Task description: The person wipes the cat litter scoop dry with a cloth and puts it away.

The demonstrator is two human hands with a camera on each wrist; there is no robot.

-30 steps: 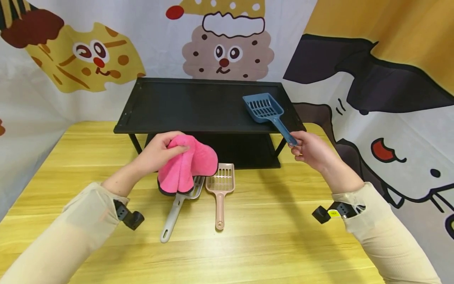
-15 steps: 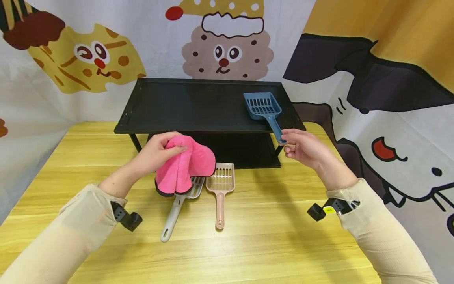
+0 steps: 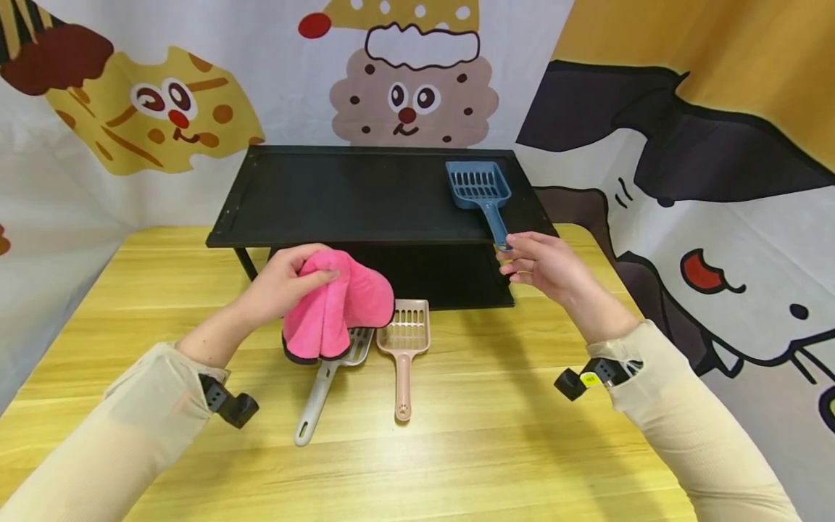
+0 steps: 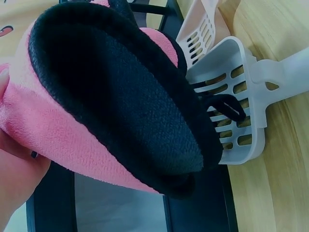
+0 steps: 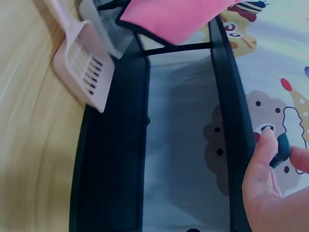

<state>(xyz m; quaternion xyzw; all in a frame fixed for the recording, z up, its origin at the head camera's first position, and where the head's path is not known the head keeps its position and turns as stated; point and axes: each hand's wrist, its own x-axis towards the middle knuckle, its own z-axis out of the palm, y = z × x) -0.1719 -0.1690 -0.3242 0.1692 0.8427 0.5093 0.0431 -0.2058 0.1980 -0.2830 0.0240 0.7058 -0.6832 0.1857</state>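
My left hand (image 3: 287,283) pinches a pink plush cloth (image 3: 339,304) with black edging and a dark inner side. It hangs over the head of a grey litter scoop (image 3: 316,402), partly hiding it. Beside that scoop lies a beige-pink litter scoop (image 3: 404,377) on the table. A blue litter scoop (image 3: 479,185) has its slotted head on the right part of the black rack's top (image 3: 365,196). Its handle juts past the front edge, where my right hand (image 3: 548,264) pinches the end. In the right wrist view, thumb and finger grip the handle end (image 5: 281,151).
Below the rack's top is a lower black shelf (image 3: 450,275), close behind the scoop heads. The rack stands at the back of the wooden table (image 3: 470,449). A printed cartoon curtain (image 3: 293,87) hangs behind and at both sides.
My right hand has moved left and slightly away from me with the blue litter scoop, which now points straighter back over the rack. The left hand and pink cloth have barely shifted.
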